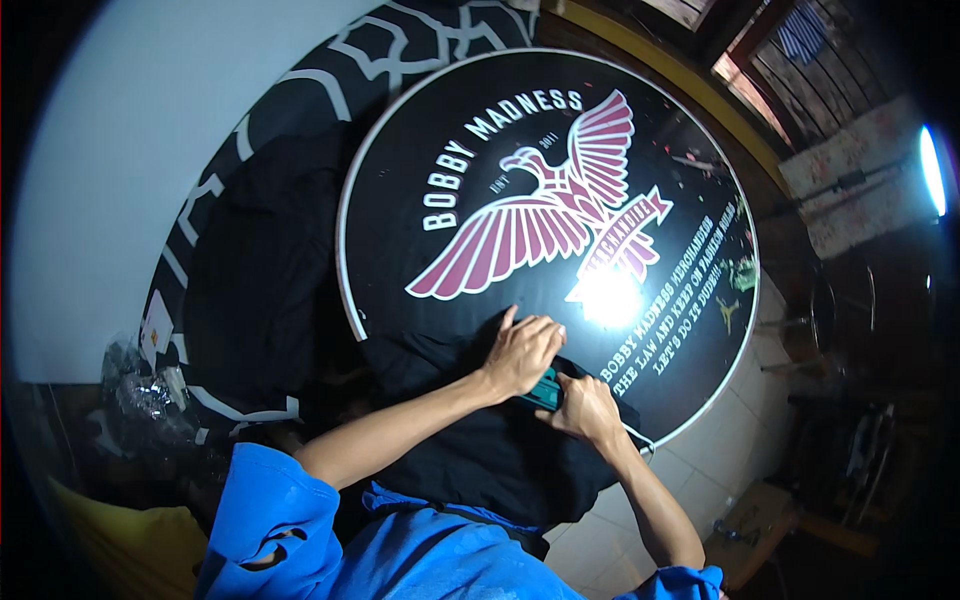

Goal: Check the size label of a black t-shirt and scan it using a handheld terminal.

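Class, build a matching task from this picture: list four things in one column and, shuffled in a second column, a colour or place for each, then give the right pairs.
Column one:
1. round table top
2. eagle emblem
3. small tool
4. sleeves

Column two:
A. blue, at the lower edge
B. teal, between the left hand and right hand
C. black with a white rim
D. dark red, in the middle of the round top

Pairs: 1-C, 2-D, 3-B, 4-A
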Available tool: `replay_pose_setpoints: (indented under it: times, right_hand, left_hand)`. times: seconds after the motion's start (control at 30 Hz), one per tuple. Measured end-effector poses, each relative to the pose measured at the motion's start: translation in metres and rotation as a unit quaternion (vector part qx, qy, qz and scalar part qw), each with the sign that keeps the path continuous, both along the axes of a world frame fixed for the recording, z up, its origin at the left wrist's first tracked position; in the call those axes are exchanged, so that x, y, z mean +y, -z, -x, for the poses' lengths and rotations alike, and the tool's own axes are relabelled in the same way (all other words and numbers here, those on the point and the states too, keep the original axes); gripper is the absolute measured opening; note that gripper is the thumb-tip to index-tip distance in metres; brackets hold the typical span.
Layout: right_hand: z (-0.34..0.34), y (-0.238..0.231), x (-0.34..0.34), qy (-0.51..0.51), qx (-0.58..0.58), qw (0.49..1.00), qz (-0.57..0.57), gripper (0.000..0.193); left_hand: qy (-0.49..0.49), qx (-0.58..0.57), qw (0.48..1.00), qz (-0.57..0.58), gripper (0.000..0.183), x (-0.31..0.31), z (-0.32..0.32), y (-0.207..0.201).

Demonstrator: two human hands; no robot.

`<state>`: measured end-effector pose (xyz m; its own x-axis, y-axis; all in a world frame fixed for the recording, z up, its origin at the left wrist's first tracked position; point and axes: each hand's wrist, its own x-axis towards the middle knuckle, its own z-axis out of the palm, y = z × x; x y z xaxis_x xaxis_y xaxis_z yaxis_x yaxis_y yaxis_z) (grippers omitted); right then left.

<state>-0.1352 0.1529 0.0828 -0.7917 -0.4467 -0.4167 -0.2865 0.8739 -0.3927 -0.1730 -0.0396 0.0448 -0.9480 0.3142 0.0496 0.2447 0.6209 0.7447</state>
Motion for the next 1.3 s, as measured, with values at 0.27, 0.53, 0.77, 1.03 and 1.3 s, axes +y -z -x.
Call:
replay_pose_setpoints:
  times: [0.27,0.53,0.77,1.03,1.3]
  right_hand:
    - [-0.002,0.012,-0.001,-0.005,0.006,1.0,0.011,0.061]
    - [0.001,0.006,0.0,0.048,0.014,0.999,0.001,0.064]
    - [0.001,0.009,-0.005,0.045,0.024,0.999,0.004,0.08]
    - [-0.002,0.007,0.001,0.054,0.024,0.998,-0.001,0.077]
    - [0.002,0.008,-0.002,-0.007,0.005,1.0,-0.028,0.065]
  left_hand:
    - [-0.01,0.04,0.999,0.009,0.033,-0.002,-0.009,0.017]
    - [0.017,0.035,0.998,0.042,0.035,0.007,-0.003,0.019]
    - [-0.007,0.093,0.996,0.011,0.03,0.008,-0.009,0.038]
    - [0.017,0.043,0.999,0.019,0.034,0.014,-0.007,0.032]
    - [-0.004,0.068,0.997,0.037,0.026,0.001,-0.006,0.027]
